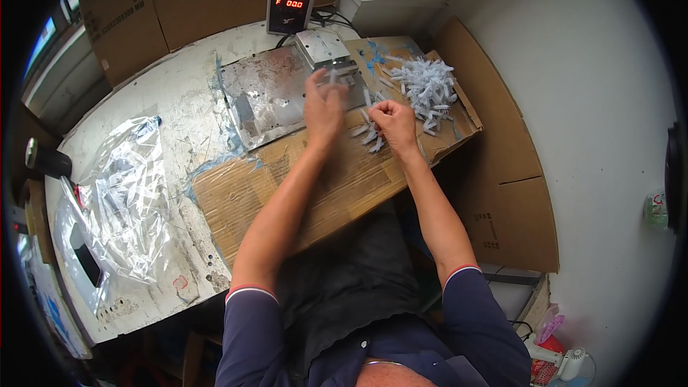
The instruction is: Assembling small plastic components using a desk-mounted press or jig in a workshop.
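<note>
My left hand (324, 106) reaches up to the small metal fixture block (324, 49) on the steel plate (266, 97) and pinches a small pale plastic piece (332, 76) at the block's front edge. My right hand (393, 123) is closed in a loose fist over a few of the same pale pieces (367, 135) lying on the cardboard sheet (301, 179). A heap of several such white plastic pieces (428, 87) lies just right of my right hand.
A grey digital counter box with red digits (291, 1) stands behind the fixture. A crumpled clear plastic bag (125, 186) lies at the table's left. Cardboard sheets (502, 165) lean against the white wall on the right. A black bottle (49, 160) sits at far left.
</note>
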Motion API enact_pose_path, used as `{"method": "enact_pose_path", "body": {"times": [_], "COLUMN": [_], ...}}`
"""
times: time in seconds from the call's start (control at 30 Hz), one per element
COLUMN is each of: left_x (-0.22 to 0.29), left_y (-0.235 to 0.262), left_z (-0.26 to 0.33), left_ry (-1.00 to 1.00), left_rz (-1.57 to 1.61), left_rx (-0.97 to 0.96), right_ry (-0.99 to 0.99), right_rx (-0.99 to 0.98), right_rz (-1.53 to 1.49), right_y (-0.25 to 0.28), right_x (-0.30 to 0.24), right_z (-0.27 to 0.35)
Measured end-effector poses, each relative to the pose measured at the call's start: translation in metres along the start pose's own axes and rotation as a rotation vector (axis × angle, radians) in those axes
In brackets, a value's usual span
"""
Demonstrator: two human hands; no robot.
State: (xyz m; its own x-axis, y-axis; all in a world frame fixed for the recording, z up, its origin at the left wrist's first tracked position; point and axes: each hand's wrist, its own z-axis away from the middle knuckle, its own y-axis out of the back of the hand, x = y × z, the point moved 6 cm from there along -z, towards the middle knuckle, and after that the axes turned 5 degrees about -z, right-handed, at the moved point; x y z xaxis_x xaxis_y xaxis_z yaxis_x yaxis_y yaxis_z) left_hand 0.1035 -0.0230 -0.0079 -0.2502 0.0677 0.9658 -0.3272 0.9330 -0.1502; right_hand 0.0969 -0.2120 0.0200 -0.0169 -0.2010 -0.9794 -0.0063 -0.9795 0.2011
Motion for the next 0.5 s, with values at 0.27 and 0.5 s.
{"method": "enact_pose_path", "body": {"times": [0.27,0.5], "left_x": [0.011,0.0], "left_y": [0.057,0.065], "left_z": [-0.04,-0.041], "left_ry": [0.112,0.146], "left_rz": [0.381,0.327], "left_rx": [0.163,0.212], "right_ry": [0.236,0.254], "right_rx": [0.008,0.104], "right_rz": [0.477,0.527], "right_y": [-0.046,-0.057], "right_x": [-0.017,-0.013], "right_z": [-0.021,-0.038]}}
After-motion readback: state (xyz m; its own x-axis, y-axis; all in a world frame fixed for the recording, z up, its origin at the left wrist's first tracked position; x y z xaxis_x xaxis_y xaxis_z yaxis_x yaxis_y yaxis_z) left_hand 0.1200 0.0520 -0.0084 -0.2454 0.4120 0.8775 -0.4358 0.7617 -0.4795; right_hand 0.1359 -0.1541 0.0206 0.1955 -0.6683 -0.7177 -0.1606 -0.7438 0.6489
